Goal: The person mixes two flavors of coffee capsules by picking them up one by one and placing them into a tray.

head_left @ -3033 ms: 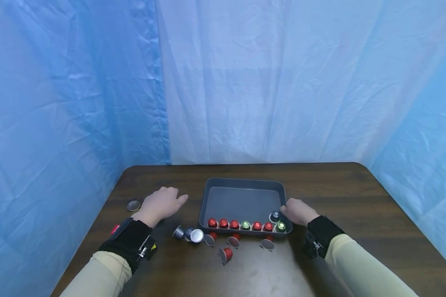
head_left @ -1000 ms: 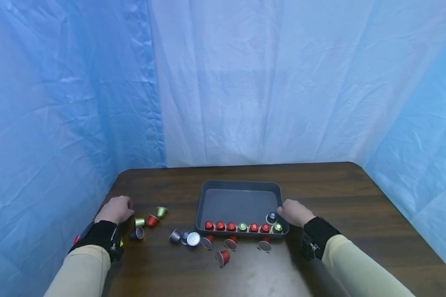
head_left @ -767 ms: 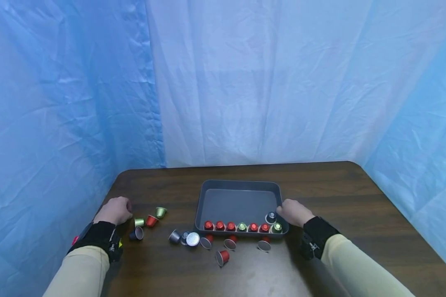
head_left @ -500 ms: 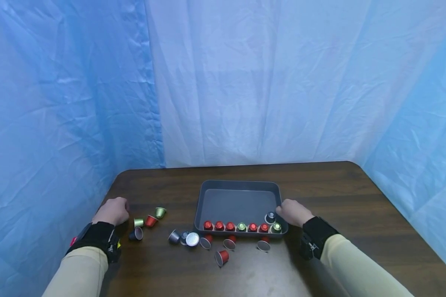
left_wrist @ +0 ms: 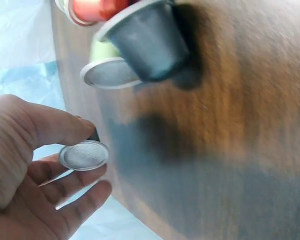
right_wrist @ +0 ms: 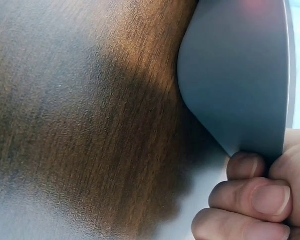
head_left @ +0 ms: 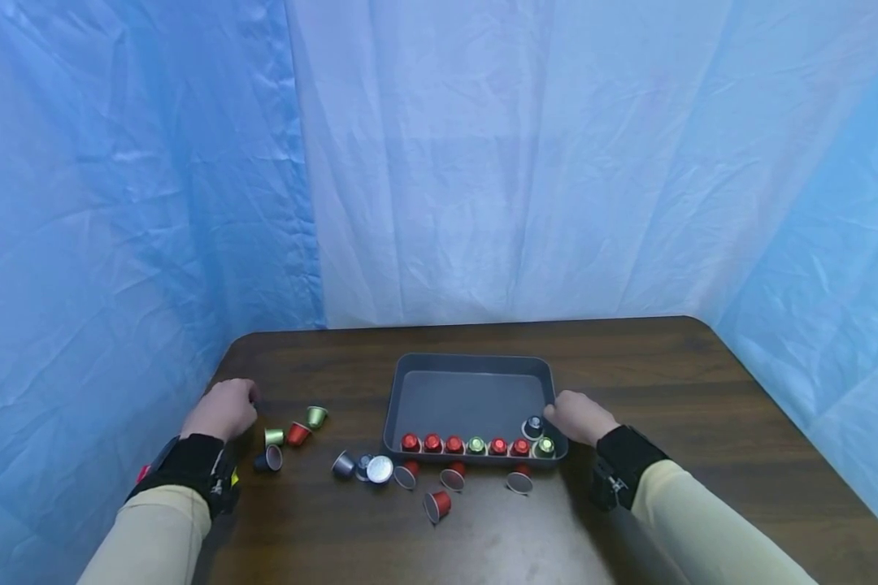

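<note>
At the table's left side, my left hand (head_left: 223,409) pinches a coffee capsule (left_wrist: 84,155) between thumb and fingers. Its silver lid faces the left wrist camera, and only a sliver of its dark body shows. My right hand (head_left: 581,418) grips the right rim of the dark grey baking tray (head_left: 475,364), fingers curled at the edge in the right wrist view. Along the tray's near side stands a row of red capsules (head_left: 454,444) and green capsules (head_left: 476,445), lids down. One dark blue capsule (head_left: 533,426) stands behind the row's right end, close to my right hand.
Near my left hand lie a dark capsule (head_left: 268,459), two green ones, one being the farther green capsule (head_left: 317,417), and a red capsule (head_left: 298,435). Before the tray lie several more, including a silver-lidded capsule (head_left: 380,470) and a tipped red capsule (head_left: 437,505).
My left hand has gone from beside the tray to the far left, uncovering several capsules, and now holds one, raised slightly in the last half second. The right hand stays on the tray rim.
</note>
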`<state>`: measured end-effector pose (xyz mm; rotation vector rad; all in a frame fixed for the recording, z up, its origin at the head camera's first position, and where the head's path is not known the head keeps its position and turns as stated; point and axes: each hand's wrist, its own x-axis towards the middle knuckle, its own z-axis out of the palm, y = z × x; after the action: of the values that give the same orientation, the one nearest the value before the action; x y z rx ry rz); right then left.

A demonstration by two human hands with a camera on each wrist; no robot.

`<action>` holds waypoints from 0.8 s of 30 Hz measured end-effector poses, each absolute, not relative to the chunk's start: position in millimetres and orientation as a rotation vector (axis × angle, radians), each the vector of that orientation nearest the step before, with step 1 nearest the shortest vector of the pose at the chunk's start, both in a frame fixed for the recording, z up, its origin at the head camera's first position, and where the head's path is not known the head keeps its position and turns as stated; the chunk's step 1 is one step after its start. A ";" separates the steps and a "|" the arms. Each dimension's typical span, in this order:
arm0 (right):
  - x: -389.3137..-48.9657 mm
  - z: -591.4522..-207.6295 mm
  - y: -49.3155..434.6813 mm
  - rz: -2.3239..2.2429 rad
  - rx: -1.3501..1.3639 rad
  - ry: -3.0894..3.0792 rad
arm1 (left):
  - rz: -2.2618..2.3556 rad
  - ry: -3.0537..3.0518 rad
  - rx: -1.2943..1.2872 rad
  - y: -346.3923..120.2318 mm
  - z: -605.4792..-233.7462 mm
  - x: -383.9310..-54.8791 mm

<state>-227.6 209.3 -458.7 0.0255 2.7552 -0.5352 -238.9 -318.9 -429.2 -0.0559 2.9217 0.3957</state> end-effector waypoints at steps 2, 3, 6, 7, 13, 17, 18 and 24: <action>-227.6 -458.4 209.3 -0.536 0.033 2.755 | 0.420 2.939 -0.042 -314.7 -425.6 -240.6; -227.8 -458.5 209.3 -0.535 0.031 2.755 | 0.428 2.954 -0.033 -312.7 -424.2 -241.7; -228.0 -458.8 209.1 -0.532 0.028 2.758 | 0.411 3.020 0.017 -306.3 -418.4 -243.8; -228.0 -458.7 208.9 -0.531 0.028 2.758 | 0.406 3.044 0.039 -304.2 -416.7 -244.6; -229.2 -458.7 208.5 -0.524 0.037 2.755 | 0.486 3.135 0.151 -289.6 -407.5 -248.6; -229.5 -458.8 208.7 -0.530 0.041 2.751 | 0.568 3.144 0.199 -277.5 -403.4 -249.7; -229.5 -458.9 208.7 -0.528 0.037 2.753 | 0.578 3.150 0.216 -274.4 -402.4 -250.0; -229.4 -460.1 209.0 -0.526 0.020 2.761 | 0.638 3.173 0.271 -253.8 -393.7 -251.4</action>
<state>-229.4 209.0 -460.1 0.0198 2.7614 -0.5261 -251.4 -253.8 -393.7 0.2705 3.1729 0.6381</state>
